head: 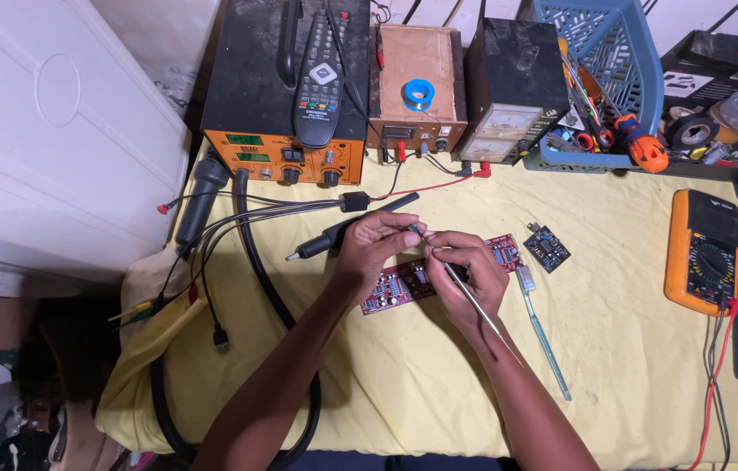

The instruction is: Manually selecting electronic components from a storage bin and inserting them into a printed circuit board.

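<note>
The right hand (465, 270) has its grip closed on metal tweezers (465, 288), tips meeting the left hand (373, 249), whose grip pinches a tiny part I cannot make out, just above the red circuit board (399, 288) mid-bench. Open yellow cloth (439, 384) lies toward the near edge. A soldering handpiece (343, 231) lies just left, a toothbrush (543, 331) and small dark board (547, 248) right, and an orange multimeter (700, 253) well apart.

Bright, even overhead light falls on the yellow cloth (439, 366), with soft shadows just beneath the forearms. The centre is sharp; left of the cloth the floor sinks into darkness, and edges bow slightly.
</note>
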